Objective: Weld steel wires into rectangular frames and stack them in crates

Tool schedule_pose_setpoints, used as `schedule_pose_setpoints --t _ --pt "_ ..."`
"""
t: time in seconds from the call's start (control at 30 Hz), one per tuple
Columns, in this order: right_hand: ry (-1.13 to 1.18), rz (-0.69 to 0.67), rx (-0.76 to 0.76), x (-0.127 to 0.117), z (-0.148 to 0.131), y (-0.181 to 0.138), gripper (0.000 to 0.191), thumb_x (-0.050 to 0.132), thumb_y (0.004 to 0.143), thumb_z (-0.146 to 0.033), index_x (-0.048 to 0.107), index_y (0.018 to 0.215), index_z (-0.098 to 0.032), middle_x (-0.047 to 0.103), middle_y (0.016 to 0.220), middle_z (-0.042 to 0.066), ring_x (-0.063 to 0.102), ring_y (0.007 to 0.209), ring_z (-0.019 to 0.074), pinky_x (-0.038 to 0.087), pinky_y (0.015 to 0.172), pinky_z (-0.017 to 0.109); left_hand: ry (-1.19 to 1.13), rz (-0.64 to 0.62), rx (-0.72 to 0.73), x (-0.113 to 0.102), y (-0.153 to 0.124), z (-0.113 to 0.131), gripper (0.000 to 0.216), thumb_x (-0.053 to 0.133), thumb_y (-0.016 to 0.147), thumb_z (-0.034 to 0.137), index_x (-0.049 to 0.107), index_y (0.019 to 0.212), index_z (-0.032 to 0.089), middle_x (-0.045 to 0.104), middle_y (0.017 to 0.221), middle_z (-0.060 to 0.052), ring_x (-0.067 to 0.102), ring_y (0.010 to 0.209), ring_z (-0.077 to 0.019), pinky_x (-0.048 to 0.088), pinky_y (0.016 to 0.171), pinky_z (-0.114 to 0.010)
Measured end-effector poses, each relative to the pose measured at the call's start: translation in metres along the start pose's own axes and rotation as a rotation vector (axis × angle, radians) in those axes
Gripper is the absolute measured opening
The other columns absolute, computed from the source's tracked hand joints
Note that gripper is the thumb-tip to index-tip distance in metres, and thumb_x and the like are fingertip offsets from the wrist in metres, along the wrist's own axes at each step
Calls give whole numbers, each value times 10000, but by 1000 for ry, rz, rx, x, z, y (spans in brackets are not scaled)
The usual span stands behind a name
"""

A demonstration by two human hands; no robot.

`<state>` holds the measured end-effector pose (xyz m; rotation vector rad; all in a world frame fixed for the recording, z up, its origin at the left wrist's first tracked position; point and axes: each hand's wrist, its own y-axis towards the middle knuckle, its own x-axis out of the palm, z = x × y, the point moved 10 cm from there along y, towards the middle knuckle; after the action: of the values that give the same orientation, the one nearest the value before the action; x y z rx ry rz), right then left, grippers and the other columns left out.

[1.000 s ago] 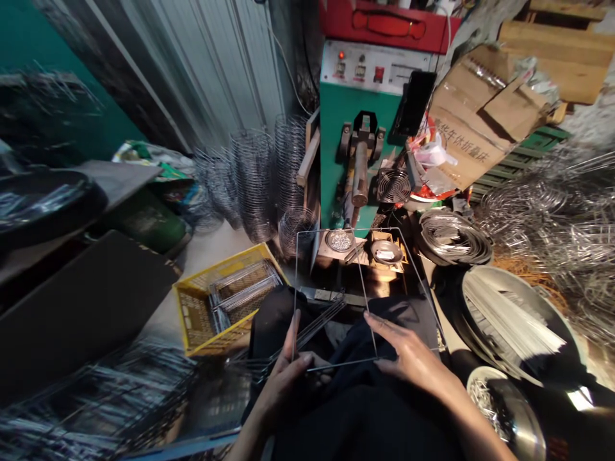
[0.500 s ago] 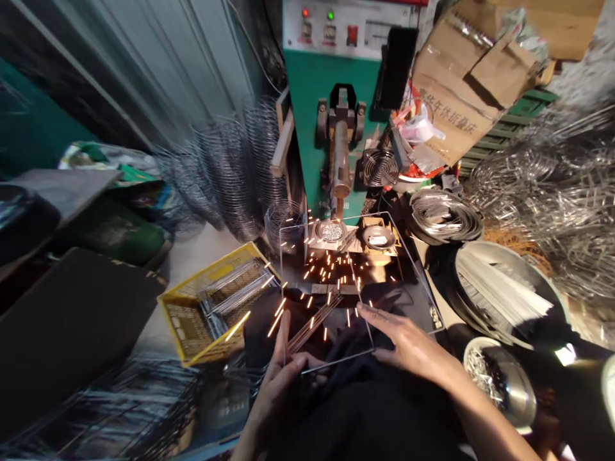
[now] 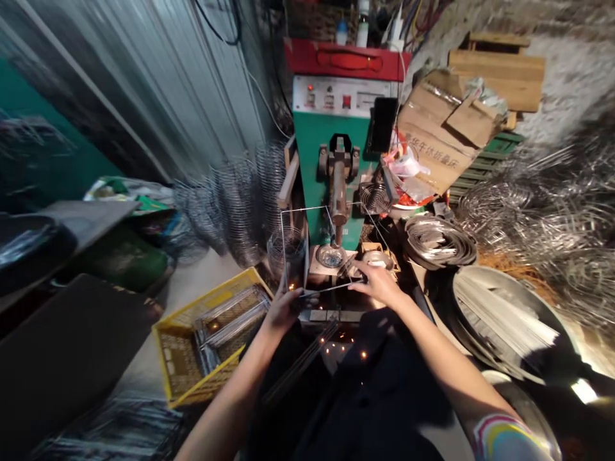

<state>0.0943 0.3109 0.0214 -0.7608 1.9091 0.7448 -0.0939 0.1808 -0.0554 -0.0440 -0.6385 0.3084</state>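
Observation:
A thin rectangular wire frame [image 3: 331, 288] is held up in front of the spot welder [image 3: 319, 192]. My left hand [image 3: 283, 308] is closed on its near left corner. At the near right corner, my right hand [image 3: 378, 283] pinches the wire between thumb and fingers. The frame's far side reaches the welder's upper electrode arm [image 3: 339, 192]. Below that arm sits a round dish of small metal bits [image 3: 331, 256], with a second small dish [image 3: 377, 258] to its right. Loose straight wires [image 3: 307, 352] lie over my lap, where a few sparks glow.
A yellow crate [image 3: 166, 368] with wire pieces stands at left. Stacked wire rings [image 3: 237, 211] are behind it. On the right are a large pan of flat strips [image 3: 504, 314], a coil of metal strip [image 3: 437, 240], tangled wire [image 3: 538, 192] and a cardboard box [image 3: 427, 144].
Both hands have moved forward with the wire frame, closer to the welder. The shower of sparks has shrunk to a few glowing points. The view has tilted up, and the green light no longer shows.

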Motion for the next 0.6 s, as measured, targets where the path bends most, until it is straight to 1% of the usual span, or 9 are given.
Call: schedule_pose_setpoints --t 0.03,0.1,0.2,0.3,0.4,0.6 --pt "-24 19 -4 -4 7 16 695 757 825 -459 536 1430 -199 707 1194 132 684 1051 305 539 880 394 -1 -11 12 -2 18 7 815 650 811 117 296 1543 158 772 793 -111 743 671 -257 581 561 -300" --pt "-31 43 -24 -11 17 43 631 751 838 -430 567 1399 -209 719 1161 114 688 1027 287 532 861 367 -1 -15 20 -6 49 17 829 615 827 106 233 1560 173 769 780 -103 748 659 -256 578 544 -288" --pt "17 60 -48 -18 27 67 534 720 874 -354 586 1370 -211 730 1116 88 689 998 246 519 852 326 4 7 18 -15 79 27 932 601 819 74 97 1585 244 765 774 -82 755 668 -268 573 522 -279" --pt "40 67 -52 -19 29 80 493 697 894 -328 598 1347 -161 731 1083 106 690 962 234 513 848 316 9 -6 34 -18 93 36 994 604 818 71 16 1586 294 767 777 -73 759 688 -270 572 535 -277" --pt "33 76 -57 -17 27 89 490 687 901 -320 590 1349 -146 724 1106 120 686 989 243 508 869 327 -7 -19 48 -19 99 40 999 606 827 81 1 1583 326 770 784 -56 757 683 -251 573 552 -278" --pt "9 83 -79 -14 26 104 505 676 904 -361 587 1350 -142 710 1156 139 677 1034 268 509 906 356 -45 33 46 -30 108 40 954 602 821 70 71 1590 258 770 774 -73 751 656 -246 579 544 -277"
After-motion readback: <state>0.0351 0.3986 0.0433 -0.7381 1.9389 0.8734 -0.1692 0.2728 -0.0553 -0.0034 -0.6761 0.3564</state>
